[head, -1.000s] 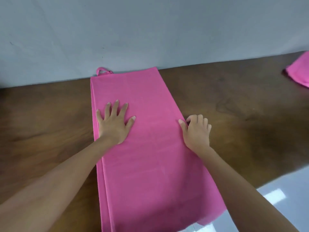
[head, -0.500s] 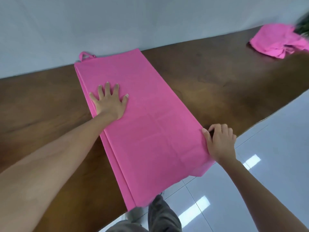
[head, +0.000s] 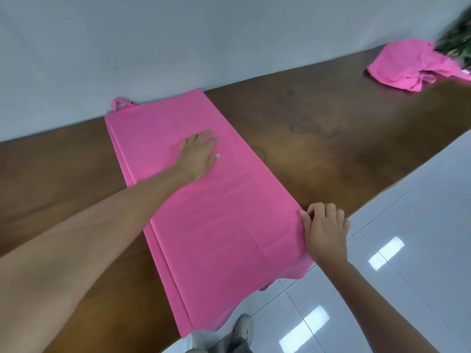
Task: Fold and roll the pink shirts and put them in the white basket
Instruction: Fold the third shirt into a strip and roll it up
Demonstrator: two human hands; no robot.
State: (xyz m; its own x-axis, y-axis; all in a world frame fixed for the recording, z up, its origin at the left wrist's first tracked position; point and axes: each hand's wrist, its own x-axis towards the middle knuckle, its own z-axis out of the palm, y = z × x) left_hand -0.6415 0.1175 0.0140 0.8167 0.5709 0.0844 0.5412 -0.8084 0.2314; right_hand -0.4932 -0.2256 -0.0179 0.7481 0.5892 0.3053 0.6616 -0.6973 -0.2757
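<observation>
Left hand [head: 197,156] slid right, flat on folded shirt [head: 216,212]; right hand [head: 325,233] fingers pinching its edge, wooden table [head: 318,128]

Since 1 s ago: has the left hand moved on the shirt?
Yes. The left hand has slid from near the shirt's left fold toward its middle, fingers now pointing right, lying flat on the fabric.

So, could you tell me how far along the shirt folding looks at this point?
Done: the pink shirt on the brown wooden table is folded into a long flat panel. In hand: the left hand presses flat on it while the right hand pinches its right edge. Left: rolling it, handling the crumpled pink shirt at the far right, and basketing both; no white basket is in view.
</observation>
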